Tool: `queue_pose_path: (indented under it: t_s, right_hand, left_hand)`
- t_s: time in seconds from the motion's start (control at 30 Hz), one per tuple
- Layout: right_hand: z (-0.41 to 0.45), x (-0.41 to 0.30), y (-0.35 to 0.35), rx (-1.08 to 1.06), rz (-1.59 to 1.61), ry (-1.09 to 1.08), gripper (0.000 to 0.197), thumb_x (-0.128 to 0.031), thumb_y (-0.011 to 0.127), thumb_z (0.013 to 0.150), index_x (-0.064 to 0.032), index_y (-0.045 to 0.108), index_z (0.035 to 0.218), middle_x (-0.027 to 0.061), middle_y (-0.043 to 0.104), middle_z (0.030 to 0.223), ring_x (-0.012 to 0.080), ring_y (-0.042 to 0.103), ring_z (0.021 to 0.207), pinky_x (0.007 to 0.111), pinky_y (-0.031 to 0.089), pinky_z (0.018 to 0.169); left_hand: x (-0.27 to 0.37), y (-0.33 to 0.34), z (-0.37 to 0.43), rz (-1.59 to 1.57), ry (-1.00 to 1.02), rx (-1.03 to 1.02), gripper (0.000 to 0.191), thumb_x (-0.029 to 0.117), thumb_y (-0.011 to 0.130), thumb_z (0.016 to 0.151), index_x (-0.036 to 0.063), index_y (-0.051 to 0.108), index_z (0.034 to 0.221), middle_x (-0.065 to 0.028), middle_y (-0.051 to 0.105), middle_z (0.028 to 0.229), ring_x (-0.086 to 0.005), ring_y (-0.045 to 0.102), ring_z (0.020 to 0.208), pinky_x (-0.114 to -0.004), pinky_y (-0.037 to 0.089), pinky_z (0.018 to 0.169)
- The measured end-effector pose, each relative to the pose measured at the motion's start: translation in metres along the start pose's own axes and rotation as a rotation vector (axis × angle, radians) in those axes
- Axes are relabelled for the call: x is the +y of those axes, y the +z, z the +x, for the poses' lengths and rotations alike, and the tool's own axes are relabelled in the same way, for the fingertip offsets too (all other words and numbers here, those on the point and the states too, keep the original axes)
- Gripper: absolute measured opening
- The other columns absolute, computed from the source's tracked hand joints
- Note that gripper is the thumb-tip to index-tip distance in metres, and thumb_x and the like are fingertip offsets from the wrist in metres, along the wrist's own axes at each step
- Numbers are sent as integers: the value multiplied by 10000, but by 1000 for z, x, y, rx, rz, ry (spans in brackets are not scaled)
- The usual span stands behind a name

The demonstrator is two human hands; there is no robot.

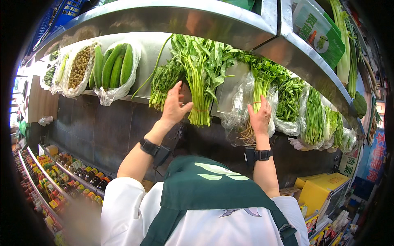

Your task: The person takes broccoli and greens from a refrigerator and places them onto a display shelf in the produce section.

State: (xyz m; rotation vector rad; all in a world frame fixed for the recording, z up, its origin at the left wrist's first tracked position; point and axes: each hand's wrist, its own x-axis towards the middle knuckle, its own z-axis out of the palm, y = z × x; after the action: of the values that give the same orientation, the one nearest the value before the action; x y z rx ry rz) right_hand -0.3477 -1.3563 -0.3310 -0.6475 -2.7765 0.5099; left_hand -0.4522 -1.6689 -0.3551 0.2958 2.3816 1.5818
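My left hand [175, 106] has its fingers apart between two green bunches. To its left lies a short dark-leafed bunch [164, 81]; to its right, a larger bunch of long-stemmed leafy greens [198, 83] tied near the cut ends. My thumb is close to that tie; whether it touches is unclear. My right hand [261, 115] is at the lower stems of a rooted herb bunch [261, 81], thumb and fingers spread and not wrapped around it. A red band circles these stems, and pale roots [246, 133] hang beside my wrist. Crumpled clear plastic [238, 107] surrounds the bunch.
The metal shelf [150, 49] also carries bagged green gourds [115, 66], small brown produce [81, 66], green pods [289, 100] and thin green stalks [314, 117]. An upper steel ledge [184, 20] overhangs it. Bottle racks [70, 172] stand lower left, yellow boxes [321, 190] lower right.
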Motion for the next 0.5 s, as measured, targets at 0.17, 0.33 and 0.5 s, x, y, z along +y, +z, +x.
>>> queue_pose_path:
  t_s: [0.17,0.33,0.5]
  right_hand:
    - [-24,-36,0,-5,105,-163,518,-166,711,757,13,540,1212,205,577,1184,369,510,1119,432,401,985]
    - [-50,-57,22,-146,243,-231,435,-193,711,756,-11,592,1132,174,621,1088,344,555,1036,405,440,925]
    - [-58,-68,33,-300,320,-259,405,-212,715,762,-26,609,1106,160,630,1067,333,564,1027,402,452,905]
  left_hand:
    - [-23,-46,-6,543,287,396,655,169,757,696,68,479,1280,-119,565,1079,-281,501,1082,-421,377,952]
    - [-50,-52,8,639,96,338,900,305,801,648,126,331,1394,-180,437,1287,-379,415,1180,-448,332,1011]
    - [-56,-41,22,608,-78,232,939,290,793,670,171,247,1425,-219,456,1284,-381,437,1195,-458,369,1002]
